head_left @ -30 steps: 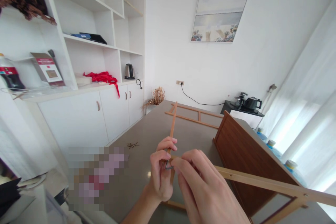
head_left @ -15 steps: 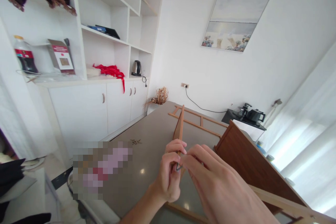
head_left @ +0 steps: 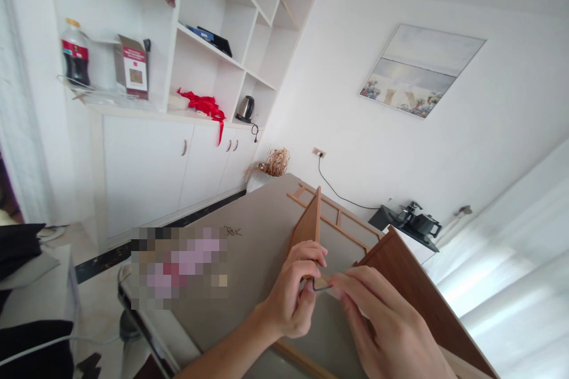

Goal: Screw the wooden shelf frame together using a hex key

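A narrow brown wooden panel (head_left: 307, 220) stands on edge over the table. My left hand (head_left: 291, 296) is closed around its near end, the thumb beside the bend of a small dark hex key (head_left: 322, 289). The key's long arm reaches rightward to my right hand (head_left: 384, 317), whose thumb and fingers pinch its tip. Fingers hide the key's short end, so I cannot tell whether it sits in a screw. Right of the hands, a larger dark brown wooden board (head_left: 418, 284) leans at a slant, partly covered by my right hand.
On the grey table (head_left: 249, 272) lie several small screws (head_left: 232, 231) and a ladder-like wooden frame (head_left: 340, 216). A pixelated patch covers the table's left part. Another wooden bar (head_left: 302, 360) lies near the front. A black kettle (head_left: 424, 225) stands behind the board; white shelves line the left.
The view has tilted and shifted. My right hand has moved away from my left, and the hex key's long arm now points rightward, showing more of it. My left hand keeps its hold on the panel.
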{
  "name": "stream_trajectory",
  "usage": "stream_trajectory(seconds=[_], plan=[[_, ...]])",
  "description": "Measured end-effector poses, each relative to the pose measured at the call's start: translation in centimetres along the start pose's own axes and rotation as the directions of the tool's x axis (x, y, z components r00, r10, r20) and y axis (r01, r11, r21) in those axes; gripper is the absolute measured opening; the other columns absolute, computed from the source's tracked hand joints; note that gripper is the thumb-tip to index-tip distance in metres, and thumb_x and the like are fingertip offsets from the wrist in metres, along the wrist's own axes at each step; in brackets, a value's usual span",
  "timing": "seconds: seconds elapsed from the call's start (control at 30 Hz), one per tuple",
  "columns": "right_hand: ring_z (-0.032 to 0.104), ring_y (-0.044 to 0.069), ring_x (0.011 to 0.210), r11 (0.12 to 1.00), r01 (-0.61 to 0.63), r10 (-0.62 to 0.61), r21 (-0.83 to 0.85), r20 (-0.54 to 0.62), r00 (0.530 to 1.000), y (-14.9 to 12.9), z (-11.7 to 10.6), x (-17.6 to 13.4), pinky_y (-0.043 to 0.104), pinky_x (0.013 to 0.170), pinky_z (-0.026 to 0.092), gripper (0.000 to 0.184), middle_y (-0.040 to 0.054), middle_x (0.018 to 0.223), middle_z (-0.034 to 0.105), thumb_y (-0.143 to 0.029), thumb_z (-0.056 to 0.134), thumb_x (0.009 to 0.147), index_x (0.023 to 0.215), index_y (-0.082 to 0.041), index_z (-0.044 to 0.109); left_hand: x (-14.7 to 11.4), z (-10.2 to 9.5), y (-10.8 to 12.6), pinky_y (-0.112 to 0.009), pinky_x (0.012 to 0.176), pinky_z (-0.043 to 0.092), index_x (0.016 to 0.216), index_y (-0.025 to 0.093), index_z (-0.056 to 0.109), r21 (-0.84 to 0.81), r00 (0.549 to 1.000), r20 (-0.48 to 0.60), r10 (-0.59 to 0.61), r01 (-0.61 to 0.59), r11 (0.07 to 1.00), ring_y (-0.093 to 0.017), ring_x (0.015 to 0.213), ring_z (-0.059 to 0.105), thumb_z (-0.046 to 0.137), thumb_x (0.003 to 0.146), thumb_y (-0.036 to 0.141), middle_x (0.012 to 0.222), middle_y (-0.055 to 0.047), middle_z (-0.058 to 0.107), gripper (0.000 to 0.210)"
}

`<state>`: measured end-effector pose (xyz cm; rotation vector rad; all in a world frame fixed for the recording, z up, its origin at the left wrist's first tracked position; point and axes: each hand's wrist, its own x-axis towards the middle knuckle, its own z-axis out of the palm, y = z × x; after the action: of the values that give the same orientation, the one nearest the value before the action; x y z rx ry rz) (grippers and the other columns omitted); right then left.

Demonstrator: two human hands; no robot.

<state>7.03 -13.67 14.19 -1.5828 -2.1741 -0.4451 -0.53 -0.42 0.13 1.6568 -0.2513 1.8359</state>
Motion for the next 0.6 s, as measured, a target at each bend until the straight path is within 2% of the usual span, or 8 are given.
stream_trajectory(seconds=[0.2, 0.37, 0.53, 0.6], plan=[[0.067, 0.011, 0.081, 0.996, -0.089, 0.092, 0.026, -0.141, 0.986, -0.8, 1.3, -1.5, 0.019, 0.074, 0.055, 0.017, 0.0048, 0.095, 0.066, -0.017, 0.050, 0.100, 0.109, -0.022, 0.064, 0.2, -0.1, 0.2, -0.057, 0.100, 0.048, 0.114, 0.022, 0.046, 0.000, 1.000, 0.001, 0.006, -0.006, 1.000, -0.028, 0.118, 0.056, 0.037, 0.102, 0.028, 0.109, -0.012, 0.057, 0.016], [0.067, 0.013, 0.084, 0.992, -0.129, 0.126, 0.000, -0.229, 0.965, -1.1, 3.0, -2.7, 0.022, 0.077, 0.055, 0.018, 0.0056, 0.096, 0.067, -0.014, 0.053, 0.099, 0.113, -0.020, 0.063, -0.1, -0.2, -0.1, -0.060, 0.102, 0.046, 0.115, 0.021, 0.044, -0.032, 1.000, 0.022, -0.004, 0.005, 0.999, -0.030, 0.120, 0.054, 0.037, 0.102, 0.027, 0.112, -0.013, 0.056, 0.016], [0.065, 0.013, 0.079, 0.996, -0.081, 0.067, -0.037, -0.290, 0.955, -0.9, 4.0, -3.1, 0.024, 0.072, 0.054, 0.020, 0.0057, 0.093, 0.067, -0.013, 0.051, 0.099, 0.114, -0.018, 0.062, -0.2, -0.2, -0.2, -0.059, 0.102, 0.045, 0.115, 0.022, 0.043, -0.039, 0.999, 0.044, -0.022, 0.024, 0.999, -0.029, 0.121, 0.052, 0.035, 0.103, 0.027, 0.113, -0.012, 0.054, 0.015], [0.065, 0.013, 0.081, 0.997, -0.063, 0.048, -0.045, -0.280, 0.959, -0.6, 4.0, -3.2, 0.023, 0.072, 0.054, 0.021, 0.0066, 0.095, 0.067, -0.014, 0.051, 0.099, 0.116, -0.017, 0.063, -0.1, -0.2, -0.1, -0.059, 0.102, 0.045, 0.115, 0.022, 0.042, -0.042, 0.998, 0.049, -0.024, 0.027, 0.999, -0.030, 0.121, 0.052, 0.035, 0.103, 0.027, 0.113, -0.012, 0.053, 0.015]])
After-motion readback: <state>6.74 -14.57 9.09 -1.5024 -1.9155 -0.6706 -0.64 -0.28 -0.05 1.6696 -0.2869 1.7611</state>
